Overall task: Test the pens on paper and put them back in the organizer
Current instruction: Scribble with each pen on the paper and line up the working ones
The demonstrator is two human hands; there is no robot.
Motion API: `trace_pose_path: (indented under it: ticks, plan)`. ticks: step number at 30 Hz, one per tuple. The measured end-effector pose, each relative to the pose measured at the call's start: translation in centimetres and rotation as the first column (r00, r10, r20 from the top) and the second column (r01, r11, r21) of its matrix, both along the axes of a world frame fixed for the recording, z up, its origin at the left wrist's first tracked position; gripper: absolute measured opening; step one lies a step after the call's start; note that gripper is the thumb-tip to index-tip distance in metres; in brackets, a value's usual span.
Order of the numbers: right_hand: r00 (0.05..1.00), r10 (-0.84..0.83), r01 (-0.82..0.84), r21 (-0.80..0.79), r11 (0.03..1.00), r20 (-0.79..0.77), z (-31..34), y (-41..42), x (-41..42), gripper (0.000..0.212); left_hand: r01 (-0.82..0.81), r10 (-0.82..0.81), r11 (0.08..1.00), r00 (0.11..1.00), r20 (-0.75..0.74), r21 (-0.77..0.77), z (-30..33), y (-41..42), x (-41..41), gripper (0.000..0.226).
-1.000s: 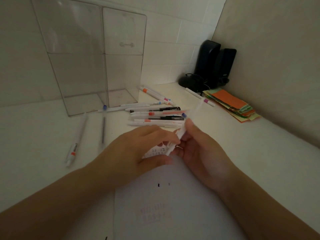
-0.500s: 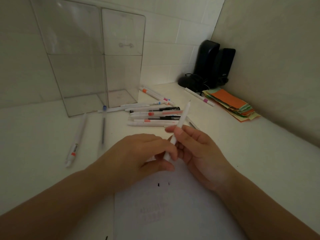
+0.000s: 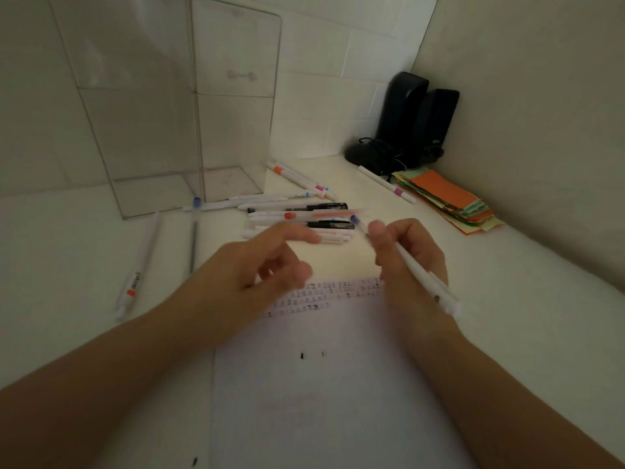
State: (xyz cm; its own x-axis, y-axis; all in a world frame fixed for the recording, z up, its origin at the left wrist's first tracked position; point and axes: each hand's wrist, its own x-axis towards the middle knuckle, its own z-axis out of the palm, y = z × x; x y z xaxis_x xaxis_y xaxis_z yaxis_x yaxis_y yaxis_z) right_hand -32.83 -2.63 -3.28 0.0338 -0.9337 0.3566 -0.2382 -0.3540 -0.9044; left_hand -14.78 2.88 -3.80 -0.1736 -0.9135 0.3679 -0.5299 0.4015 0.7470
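Testing step. Right hand grips a white pen above the paper; left hand hovers loosely curled, holding nothing. Next move likely requires lowering the tip onto paper. Organizer stands behind.

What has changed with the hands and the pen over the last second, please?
The left hand has let go of the white pen and drawn away to the left, its fingers now loose and empty. The right hand alone grips the pen, which has tipped from upright to slant down toward the right, over the paper. The loose pens and the clear organizer stayed as they were.
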Motion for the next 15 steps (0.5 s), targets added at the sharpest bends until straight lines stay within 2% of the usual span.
trace_pose_path:
  ticks: [1,2,4,5,7,10,12,15]
  plan:
    - [0.999,-0.033,0.034,0.074,0.997,-0.008,0.0,-0.2,-0.3,0.035,-0.04,0.04,0.999,0.999,0.02,0.022,-0.3,-0.3,0.2,0.019]
    - [0.999,-0.016,0.007,0.172,0.985,0.048,0.1,-0.4,-0.4,0.038,-0.075,0.072,0.996,0.996,0.054,0.051,-0.7,-0.6,0.4,0.009]
    - [0.97,0.09,-0.159,0.311,0.937,0.225,0.4,-0.4,-0.3,0.038,-0.109,0.097,0.991,0.983,0.156,0.071,-1.1,-1.0,0.5,0.019]
    - [0.963,0.129,-0.203,0.325,0.924,0.235,0.4,-0.3,-0.2,0.037,-0.114,0.097,0.99,0.976,0.193,0.077,-1.2,-1.1,0.4,0.024]
    - [0.978,0.184,-0.206,0.32,0.925,0.096,0.1,-0.1,-0.2,0.037,-0.119,0.1,0.99,0.971,0.216,0.075,-1.1,-1.1,0.4,0.028]
    - [0.958,0.24,-0.182,0.317,0.931,-0.154,-0.2,-0.1,-0.1,0.02,-0.113,0.097,0.991,0.973,0.208,0.067,-1.0,-1.1,0.4,0.03]
    - [0.942,0.25,-0.177,0.299,0.938,-0.226,-0.3,-0.3,-0.1,0.02,-0.098,0.086,0.994,0.975,0.205,0.053,-1.0,-1.1,0.4,0.03]
    - [0.942,0.234,-0.184,0.213,0.96,-0.24,-0.7,-0.2,0.1,0.025,-0.083,0.073,0.995,0.982,0.175,0.053,-0.9,-1.1,0.4,0.03]
